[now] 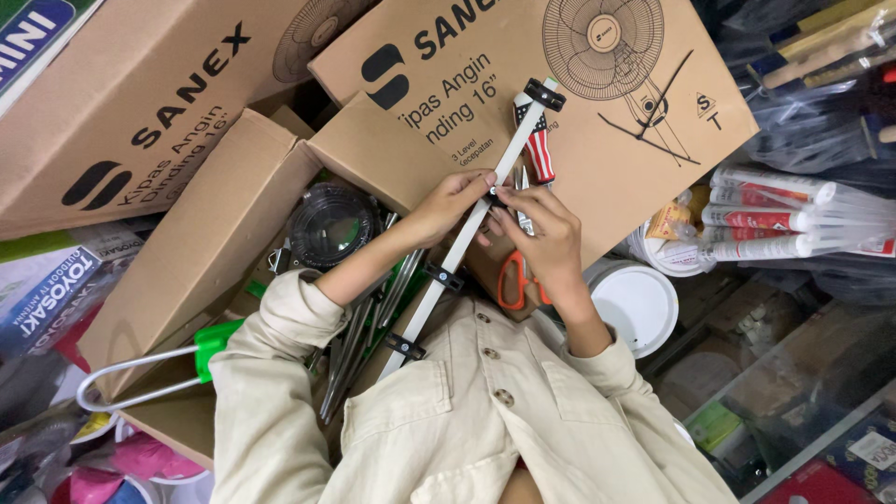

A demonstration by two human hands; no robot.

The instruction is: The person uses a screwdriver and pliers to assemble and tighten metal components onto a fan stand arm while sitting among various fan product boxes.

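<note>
A long white bar with several black clips runs diagonally from my chest up over a cardboard fan box. My left hand grips the bar at its middle from the left. My right hand closes on it from the right, fingertips pinching a small black clip on the bar. More black clips sit at the far end and lower down. A screwdriver with a red, white and blue striped handle lies on the box just beside the bar. Orange-handled scissors lie under my right wrist.
An open cardboard box at the left holds a round black part and metal rods. A white wire loop with a green handle sticks out at the lower left. A white round lid and sealant tubes lie at the right.
</note>
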